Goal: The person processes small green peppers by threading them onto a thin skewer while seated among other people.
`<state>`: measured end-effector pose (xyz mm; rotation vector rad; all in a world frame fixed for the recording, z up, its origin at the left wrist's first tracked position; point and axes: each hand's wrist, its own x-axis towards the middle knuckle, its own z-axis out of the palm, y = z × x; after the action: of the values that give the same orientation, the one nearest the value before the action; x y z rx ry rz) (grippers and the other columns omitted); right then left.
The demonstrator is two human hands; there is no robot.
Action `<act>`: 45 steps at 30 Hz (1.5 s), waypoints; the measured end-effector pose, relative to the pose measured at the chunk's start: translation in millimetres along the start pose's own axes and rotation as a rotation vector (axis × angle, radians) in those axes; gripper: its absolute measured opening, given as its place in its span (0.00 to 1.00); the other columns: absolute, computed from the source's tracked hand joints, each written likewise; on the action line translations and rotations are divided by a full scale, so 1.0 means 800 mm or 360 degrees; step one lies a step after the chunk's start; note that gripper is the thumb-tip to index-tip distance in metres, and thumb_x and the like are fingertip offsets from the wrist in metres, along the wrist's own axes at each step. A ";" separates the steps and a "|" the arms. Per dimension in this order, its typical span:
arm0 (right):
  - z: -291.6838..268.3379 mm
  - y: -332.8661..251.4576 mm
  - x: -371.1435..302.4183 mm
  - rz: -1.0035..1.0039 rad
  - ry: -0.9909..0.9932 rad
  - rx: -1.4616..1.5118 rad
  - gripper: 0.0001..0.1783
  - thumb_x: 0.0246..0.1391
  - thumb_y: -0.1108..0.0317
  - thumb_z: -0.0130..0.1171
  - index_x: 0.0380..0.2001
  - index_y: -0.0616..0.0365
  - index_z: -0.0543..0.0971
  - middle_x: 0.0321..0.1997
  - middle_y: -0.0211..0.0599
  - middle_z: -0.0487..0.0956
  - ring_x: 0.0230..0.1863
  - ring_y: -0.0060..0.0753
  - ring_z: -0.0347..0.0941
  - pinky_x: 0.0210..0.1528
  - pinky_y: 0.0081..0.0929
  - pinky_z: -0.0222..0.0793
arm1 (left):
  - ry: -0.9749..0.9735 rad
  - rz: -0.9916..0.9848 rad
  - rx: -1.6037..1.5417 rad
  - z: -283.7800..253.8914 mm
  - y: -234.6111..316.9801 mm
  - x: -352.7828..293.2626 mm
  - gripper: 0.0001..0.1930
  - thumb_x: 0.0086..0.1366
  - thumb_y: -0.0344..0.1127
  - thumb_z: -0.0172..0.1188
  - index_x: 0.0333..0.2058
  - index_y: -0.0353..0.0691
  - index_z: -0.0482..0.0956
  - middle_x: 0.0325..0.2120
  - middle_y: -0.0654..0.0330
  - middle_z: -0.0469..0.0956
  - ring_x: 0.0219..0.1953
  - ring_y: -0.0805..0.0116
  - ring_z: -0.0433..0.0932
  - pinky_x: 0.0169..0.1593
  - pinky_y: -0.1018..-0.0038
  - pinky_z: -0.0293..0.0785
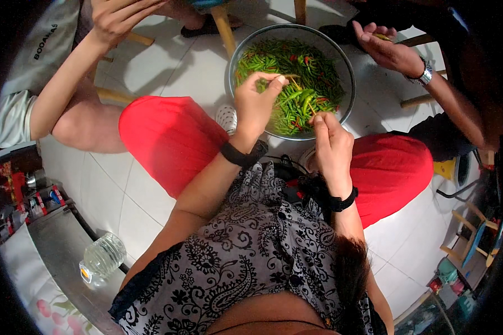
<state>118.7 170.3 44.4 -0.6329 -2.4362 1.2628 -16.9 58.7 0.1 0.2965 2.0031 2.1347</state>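
Observation:
A wide metal-rimmed bowl [353, 84] stands on the tiled floor between my knees, full of small green chili peppers [318, 67] with a few red ones. Over its near half, my left hand [255, 103] pinches a thin yellow-brown strand [292, 76] between thumb and fingers. My right hand [333, 142] is lower and to the right, at the bowl's near rim. Its closed fingertips grip a similar thin strand [312, 108]. Larger green chilies [303, 100] show between my hands. Whether the two strands join, and whether these chilies hang from them, I cannot tell.
At the far left another person's hand [116, 19] is raised. A person's hand with a wristwatch [388, 47] at the far right holds something small and yellowish. Wooden stool legs [223, 28] stand beyond the bowl. A clear plastic bottle [105, 254] lies at lower left.

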 end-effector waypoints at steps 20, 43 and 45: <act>-0.002 -0.002 -0.001 0.0021 -0.0021 0.0070 0.12 0.65 0.66 0.49 0.31 0.61 0.76 0.23 0.49 0.78 0.26 0.50 0.78 0.29 0.39 0.70 | -0.0172 0.0282 0.0563 -0.014 0.016 0.005 0.06 0.62 0.30 0.65 0.34 0.33 0.82 0.31 0.60 0.86 0.35 0.79 0.81 0.42 0.80 0.75; 0.019 0.011 0.002 -0.0319 0.0139 -0.0051 0.10 0.67 0.62 0.51 0.38 0.54 0.78 0.18 0.40 0.72 0.16 0.32 0.67 0.22 0.29 0.63 | -0.0220 -0.0351 -0.0416 -0.011 0.023 0.005 0.10 0.65 0.35 0.65 0.40 0.33 0.81 0.28 0.62 0.81 0.18 0.88 0.62 0.20 0.86 0.53; 0.017 0.013 -0.001 -0.0159 0.0053 0.0059 0.10 0.67 0.62 0.51 0.38 0.55 0.78 0.17 0.34 0.72 0.16 0.29 0.66 0.21 0.28 0.62 | -0.0245 -0.0351 -0.0494 -0.014 0.022 0.005 0.11 0.64 0.35 0.65 0.39 0.33 0.81 0.27 0.63 0.81 0.17 0.87 0.62 0.20 0.86 0.52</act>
<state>115.3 166.2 28.3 -0.5118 -2.3806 1.2448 -24.1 48.2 17.0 0.1744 1.5173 2.1650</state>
